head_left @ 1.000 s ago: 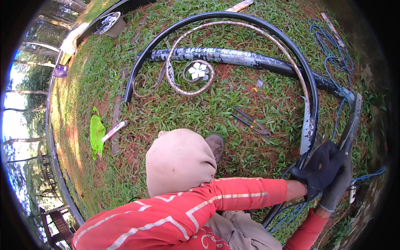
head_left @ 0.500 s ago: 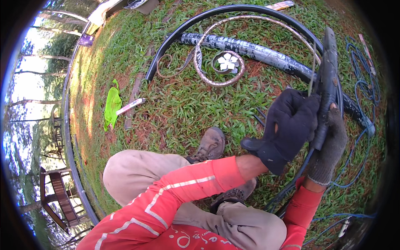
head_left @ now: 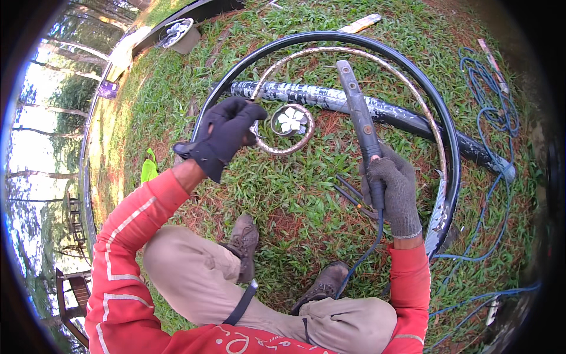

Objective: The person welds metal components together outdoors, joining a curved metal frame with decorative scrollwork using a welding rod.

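Observation:
My right hand (head_left: 394, 186), in a grey knit glove, is closed round the handle of a black welding electrode holder (head_left: 357, 106). The holder points up and away, its cable trailing down between my boots; no rod shows in it. My left hand (head_left: 227, 133), in a black glove, is closed with curled fingers at the left side of a thin metal scroll (head_left: 306, 145). The glove hides that part of the scroll. A white metal flower (head_left: 292, 120) sits inside the scroll's spiral. Around the scroll curves a large black hoop (head_left: 449, 159).
A scuffed black pipe (head_left: 318, 96) lies across the grass beneath the scroll and hoop. Blue cable (head_left: 492, 118) is looped at the right. Thin dark rods (head_left: 349, 190) lie near the holder. A bucket (head_left: 184, 38) and a bright green cloth (head_left: 149, 168) are at the left.
My left hand has left the electrode holder and moved left to the scroll. The thin rod beside the holder is out of sight. My right hand has brought the holder left; the view has shifted.

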Motion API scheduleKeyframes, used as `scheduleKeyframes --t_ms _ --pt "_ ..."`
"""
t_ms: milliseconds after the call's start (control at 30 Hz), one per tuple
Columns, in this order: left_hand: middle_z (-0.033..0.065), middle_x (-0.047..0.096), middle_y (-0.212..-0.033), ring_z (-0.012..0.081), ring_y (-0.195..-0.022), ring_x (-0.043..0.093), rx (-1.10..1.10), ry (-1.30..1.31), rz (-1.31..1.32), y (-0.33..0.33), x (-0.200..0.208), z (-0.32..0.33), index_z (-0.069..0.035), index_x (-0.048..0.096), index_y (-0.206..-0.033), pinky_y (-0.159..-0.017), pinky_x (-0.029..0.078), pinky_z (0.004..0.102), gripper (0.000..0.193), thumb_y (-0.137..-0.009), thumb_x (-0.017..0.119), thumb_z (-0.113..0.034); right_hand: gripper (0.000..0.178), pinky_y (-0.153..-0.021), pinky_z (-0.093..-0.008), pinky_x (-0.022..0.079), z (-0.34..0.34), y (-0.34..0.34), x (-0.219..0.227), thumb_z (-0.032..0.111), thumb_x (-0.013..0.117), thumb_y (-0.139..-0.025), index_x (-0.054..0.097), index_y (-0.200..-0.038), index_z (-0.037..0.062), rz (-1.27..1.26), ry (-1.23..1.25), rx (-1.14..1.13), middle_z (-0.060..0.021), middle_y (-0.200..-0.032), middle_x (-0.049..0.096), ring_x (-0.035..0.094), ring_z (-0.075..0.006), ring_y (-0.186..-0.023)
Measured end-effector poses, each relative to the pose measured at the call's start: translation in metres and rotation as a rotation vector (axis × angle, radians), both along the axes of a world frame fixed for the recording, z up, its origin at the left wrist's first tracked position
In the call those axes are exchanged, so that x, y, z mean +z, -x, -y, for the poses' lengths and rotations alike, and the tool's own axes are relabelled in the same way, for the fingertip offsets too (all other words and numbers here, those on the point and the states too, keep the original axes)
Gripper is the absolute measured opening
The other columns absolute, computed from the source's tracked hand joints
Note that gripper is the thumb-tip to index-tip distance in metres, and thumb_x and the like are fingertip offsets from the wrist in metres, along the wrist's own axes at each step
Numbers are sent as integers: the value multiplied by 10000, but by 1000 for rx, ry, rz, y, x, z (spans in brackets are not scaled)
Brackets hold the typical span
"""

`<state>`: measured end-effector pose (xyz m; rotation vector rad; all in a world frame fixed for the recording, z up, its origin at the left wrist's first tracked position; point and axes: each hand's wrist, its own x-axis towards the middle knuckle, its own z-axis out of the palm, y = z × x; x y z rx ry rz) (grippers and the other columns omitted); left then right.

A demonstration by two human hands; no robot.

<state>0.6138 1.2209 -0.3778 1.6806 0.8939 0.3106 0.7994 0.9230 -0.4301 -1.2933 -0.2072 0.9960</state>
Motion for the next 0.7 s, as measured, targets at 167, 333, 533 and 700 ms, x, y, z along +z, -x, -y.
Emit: scheduleKeyframes --t_ms 167,333,533,700 --pt "65 811 -1068 86 -629 647 80 -26 -2 48 -10 -44 -40 757 -1141 -608 571 277 324 -1114 671 -352 519 -448 -283 466 14 22 20 194 619 -992 641 -1424 -93 126 123 -6 -56 -784 643 602 -134 -515" --pt "81 806 -1074 90 -635 644 165 69 67 110 -50 -103 -32 749 -1162 -617 573 278 335 -1114 667 -353 560 -490 -267 455 14 58 21 147 664 -974 638 -1495 -56 304 236 -39 4 -773 621 579 -82 -557" --pt "62 802 -1048 88 -699 645 264 144 82 165 -112 -179 -41 753 -1167 -638 574 280 342 -1093 690 -369 555 -486 -270 444 -27 118 9 63 693 -935 643 -1477 -43 438 481 -89 -5 -788 625 577 -84 -559" --pt "17 770 -946 64 -684 616 233 97 -20 210 -160 -222 -51 773 -1095 -654 571 271 293 -1088 711 -337 503 -484 -271 465 -78 163 -5 48 709 -907 635 -1398 -34 468 597 -120 -18 -816 635 593 -99 -563"
